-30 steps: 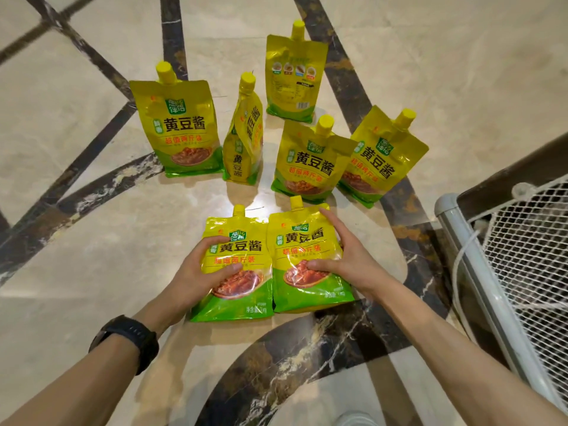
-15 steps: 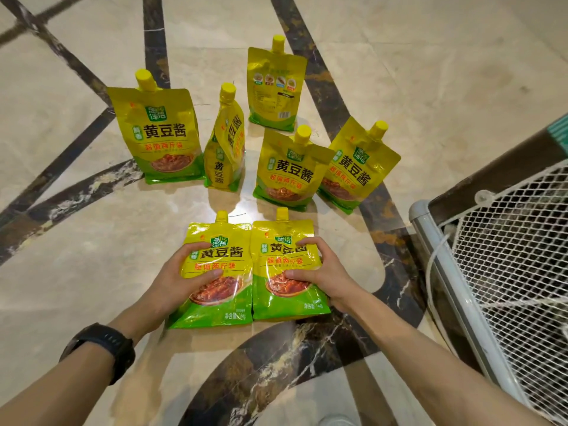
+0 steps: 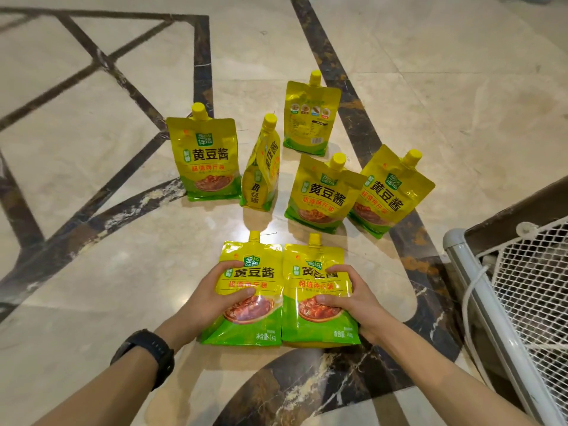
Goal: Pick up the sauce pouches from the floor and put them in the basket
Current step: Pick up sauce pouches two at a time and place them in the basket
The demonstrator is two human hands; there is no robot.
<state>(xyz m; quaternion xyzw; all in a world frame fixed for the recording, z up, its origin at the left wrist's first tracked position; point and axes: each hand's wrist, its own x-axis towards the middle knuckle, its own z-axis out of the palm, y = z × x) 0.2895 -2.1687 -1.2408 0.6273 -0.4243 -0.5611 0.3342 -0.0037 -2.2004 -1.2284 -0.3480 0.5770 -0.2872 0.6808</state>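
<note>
My left hand [image 3: 215, 298] grips the left sauce pouch [image 3: 261, 273], my right hand [image 3: 349, 298] the right sauce pouch [image 3: 319, 284], fingers [image 3: 229, 265] curled round each, low at the marble floor [image 3: 92, 272]. Five more pouches [image 3: 319, 192] stand beyond; mesh basket [image 3: 479, 290] at right.

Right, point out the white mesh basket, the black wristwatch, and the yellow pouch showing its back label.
white mesh basket [image 3: 516, 364]: head view, its white tube rim.
black wristwatch [image 3: 144, 354]: head view, strap on left wrist.
yellow pouch showing its back label [image 3: 310, 118]: head view, printed back panel.

I record a marble floor [image 3: 92, 272]: five sauce pouches [image 3: 319, 192] upright at twelve o'clock, basket [image 3: 479, 287] at three.
</note>
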